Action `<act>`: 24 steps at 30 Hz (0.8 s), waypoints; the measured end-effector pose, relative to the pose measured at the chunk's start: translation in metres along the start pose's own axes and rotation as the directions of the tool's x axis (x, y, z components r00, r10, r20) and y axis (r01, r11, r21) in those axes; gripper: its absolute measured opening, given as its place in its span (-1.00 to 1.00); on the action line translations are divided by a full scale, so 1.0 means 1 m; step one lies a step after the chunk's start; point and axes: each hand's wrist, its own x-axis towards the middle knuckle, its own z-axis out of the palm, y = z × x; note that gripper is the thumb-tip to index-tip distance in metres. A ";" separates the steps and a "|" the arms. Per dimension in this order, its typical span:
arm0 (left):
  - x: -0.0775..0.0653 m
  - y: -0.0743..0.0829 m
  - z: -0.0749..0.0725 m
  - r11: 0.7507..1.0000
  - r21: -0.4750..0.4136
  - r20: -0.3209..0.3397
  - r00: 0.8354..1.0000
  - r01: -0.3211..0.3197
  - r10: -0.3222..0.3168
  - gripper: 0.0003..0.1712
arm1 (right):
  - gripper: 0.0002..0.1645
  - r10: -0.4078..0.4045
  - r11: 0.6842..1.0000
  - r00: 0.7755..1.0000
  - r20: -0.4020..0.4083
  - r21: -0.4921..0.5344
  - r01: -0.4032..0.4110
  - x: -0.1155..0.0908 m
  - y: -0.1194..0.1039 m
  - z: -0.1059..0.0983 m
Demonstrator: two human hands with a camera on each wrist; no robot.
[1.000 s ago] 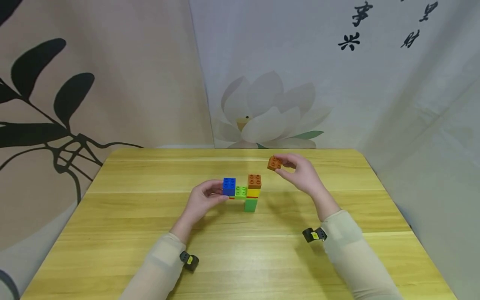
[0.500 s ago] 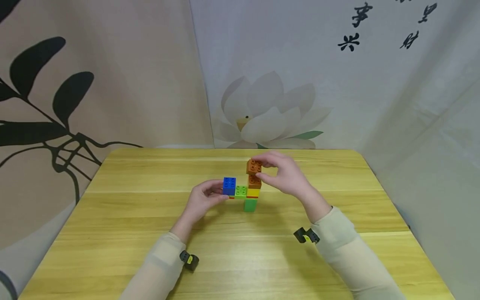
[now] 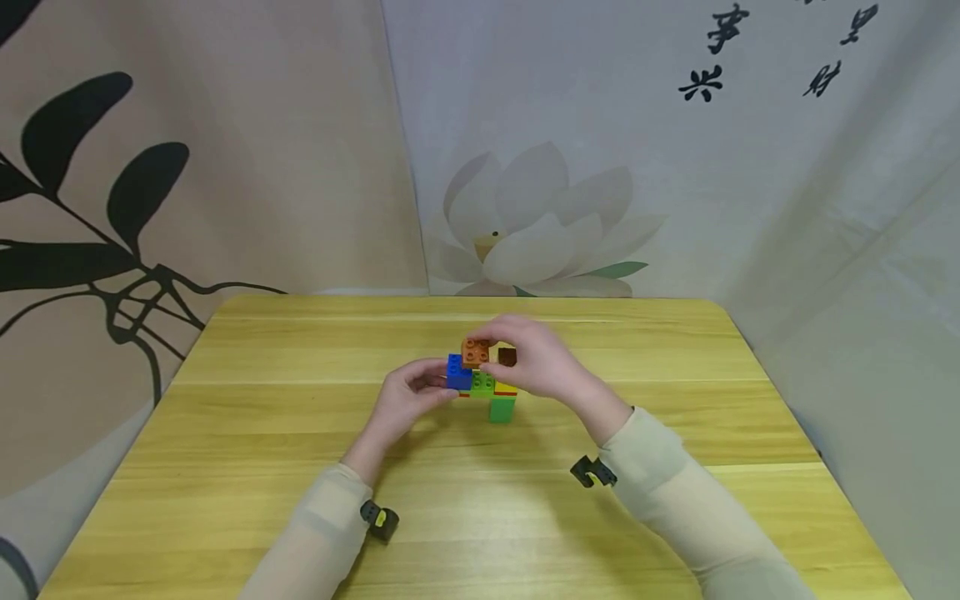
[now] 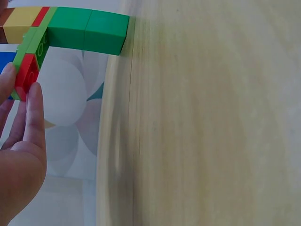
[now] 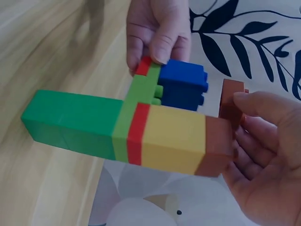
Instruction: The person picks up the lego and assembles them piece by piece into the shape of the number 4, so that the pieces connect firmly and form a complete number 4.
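Observation:
A structure of toy building bricks stands on its green column (image 5: 73, 123). A lime green piece (image 3: 482, 383) lies across that column, with a blue brick (image 3: 459, 372) on its left end and a small red piece (image 4: 27, 76) beneath. On the right side rise a thin red layer, a yellow brick (image 5: 174, 137) and a brown brick (image 5: 215, 147). My left hand (image 3: 408, 397) pinches the left end at the blue brick and red piece. Between thumb and fingers, my right hand (image 3: 534, 360) holds an orange-brown brick (image 3: 476, 352), just above the blue brick with a gap between them.
The wooden table (image 3: 300, 500) extends around the structure, its back edge a short way behind. Beyond it hangs a pale cloth (image 3: 570, 100) printed with a lotus, leaves and characters. A small black camera mount sits at each wrist.
My right hand has carried the orange-brown brick leftward, past the top of the right stack, to above the blue brick. The left hand and structure have stayed in place.

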 end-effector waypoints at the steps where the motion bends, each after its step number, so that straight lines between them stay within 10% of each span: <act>1: 0.000 0.000 0.000 1.000 -0.003 0.002 1.000 -0.002 0.002 -0.53 | -0.57 0.000 1.000 1.000 0.011 -0.007 0.000 0.001 0.000 0.002; 24: -0.001 0.001 0.002 1.000 -0.028 -0.010 1.000 -0.012 0.012 -0.54 | -0.55 -0.008 0.998 0.997 0.073 -0.066 0.013 0.010 -0.003 0.012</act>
